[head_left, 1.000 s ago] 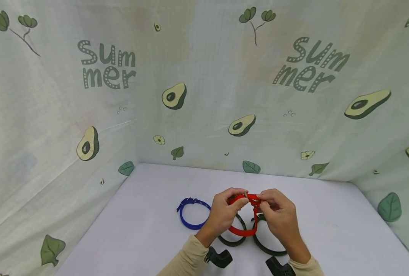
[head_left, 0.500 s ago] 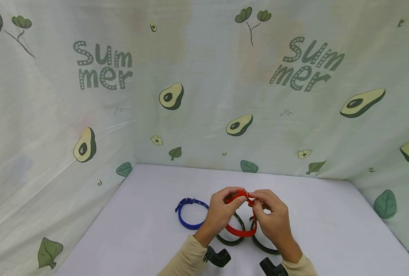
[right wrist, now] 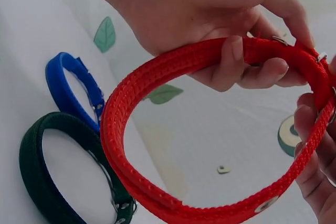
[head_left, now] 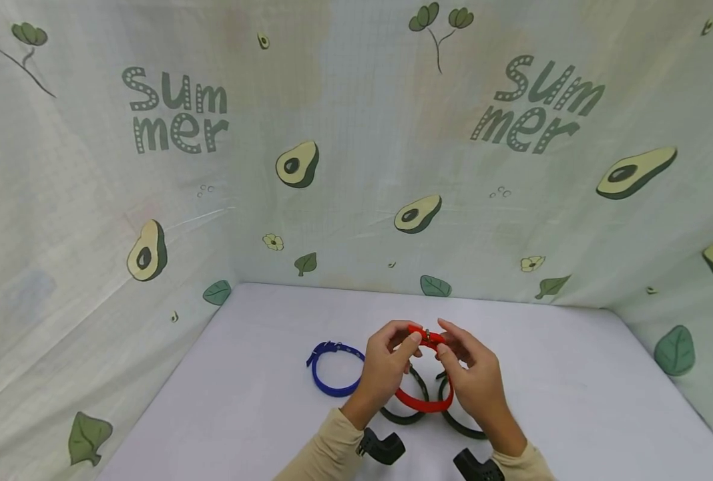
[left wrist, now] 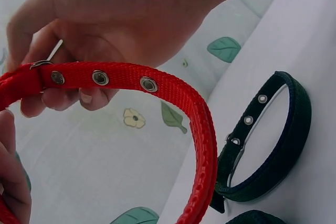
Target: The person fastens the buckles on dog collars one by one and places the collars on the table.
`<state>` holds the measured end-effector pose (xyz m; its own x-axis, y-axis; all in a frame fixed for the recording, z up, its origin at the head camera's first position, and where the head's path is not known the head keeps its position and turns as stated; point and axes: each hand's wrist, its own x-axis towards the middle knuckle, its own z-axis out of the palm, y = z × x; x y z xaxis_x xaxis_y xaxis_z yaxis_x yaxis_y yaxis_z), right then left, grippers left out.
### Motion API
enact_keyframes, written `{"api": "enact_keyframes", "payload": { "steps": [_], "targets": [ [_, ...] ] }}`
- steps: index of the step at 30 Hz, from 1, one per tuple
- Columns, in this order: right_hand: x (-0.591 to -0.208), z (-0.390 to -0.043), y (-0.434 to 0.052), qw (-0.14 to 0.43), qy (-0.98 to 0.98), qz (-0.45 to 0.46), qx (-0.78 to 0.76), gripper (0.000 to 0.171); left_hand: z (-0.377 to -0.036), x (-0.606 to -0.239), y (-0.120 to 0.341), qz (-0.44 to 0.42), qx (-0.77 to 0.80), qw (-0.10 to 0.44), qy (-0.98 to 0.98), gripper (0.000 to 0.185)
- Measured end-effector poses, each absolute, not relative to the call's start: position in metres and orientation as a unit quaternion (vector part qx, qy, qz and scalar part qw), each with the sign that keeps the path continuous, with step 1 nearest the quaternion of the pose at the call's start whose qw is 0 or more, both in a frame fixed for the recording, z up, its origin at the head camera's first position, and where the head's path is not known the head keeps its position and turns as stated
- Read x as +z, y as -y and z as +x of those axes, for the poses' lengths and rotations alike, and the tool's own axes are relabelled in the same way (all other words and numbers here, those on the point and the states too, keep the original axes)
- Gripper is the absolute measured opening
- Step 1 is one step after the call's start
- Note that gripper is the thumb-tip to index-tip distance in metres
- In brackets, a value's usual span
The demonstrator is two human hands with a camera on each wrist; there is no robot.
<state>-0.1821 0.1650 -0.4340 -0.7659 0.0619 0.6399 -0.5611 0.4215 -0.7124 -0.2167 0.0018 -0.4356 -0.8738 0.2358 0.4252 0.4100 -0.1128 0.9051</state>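
A red collar (head_left: 424, 405) with metal eyelets and a buckle is held up between both hands, its loop hanging below them. My left hand (head_left: 383, 357) pinches it close to the buckle (head_left: 427, 335), thumb on the near side. My right hand (head_left: 479, 381) holds the strap on the other side, its thumb at the band and its index finger raised. In the left wrist view the right hand (left wrist: 131, 19) has fingers behind the eyelet strap (left wrist: 126, 74). The right wrist view shows the left hand (right wrist: 205, 14) with fingertips curled inside the loop.
A blue collar (head_left: 335, 391) lies on the white table (head_left: 260, 427) at left. Two dark green collars, one at centre (head_left: 401, 419) and one at right (head_left: 467, 432), lie partly behind the hands. Printed cloth walls (head_left: 356, 100) close in the table. Each wrist wears a black camera (head_left: 385, 449).
My right hand has moved left toward the left hand, and its index finger has lifted off the strap. The strap stretched between the hands is now drawn in close around the buckle.
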Motion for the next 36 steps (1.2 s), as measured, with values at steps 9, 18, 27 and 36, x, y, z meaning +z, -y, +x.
{"api": "enact_keyframes", "payload": {
  "steps": [9, 18, 27, 36],
  "targets": [
    [-0.4303, -0.1791, -0.1609, 0.234, 0.786, 0.117, 0.559, 0.026, -0.2135, -0.4342, -0.0072, -0.27, -0.691, 0.069, 0.668, 0.019],
    [-0.4308, -0.1771, -0.1587, 0.226, 0.773, 0.088, 0.587, 0.024, -0.2138, -0.4389, -0.007, -0.253, -0.72, 0.048, 0.644, 0.02],
    [-0.4297, -0.1785, -0.1598, 0.223, 0.763, 0.084, 0.601, 0.022, -0.2138, -0.4397, -0.0079, -0.239, -0.74, 0.044, 0.628, 0.023],
    [-0.4275, -0.1786, -0.1619, 0.21, 0.753, 0.093, 0.616, 0.018, -0.2122, -0.4382, -0.0088, -0.229, -0.753, 0.037, 0.616, 0.028]
  ]
}}
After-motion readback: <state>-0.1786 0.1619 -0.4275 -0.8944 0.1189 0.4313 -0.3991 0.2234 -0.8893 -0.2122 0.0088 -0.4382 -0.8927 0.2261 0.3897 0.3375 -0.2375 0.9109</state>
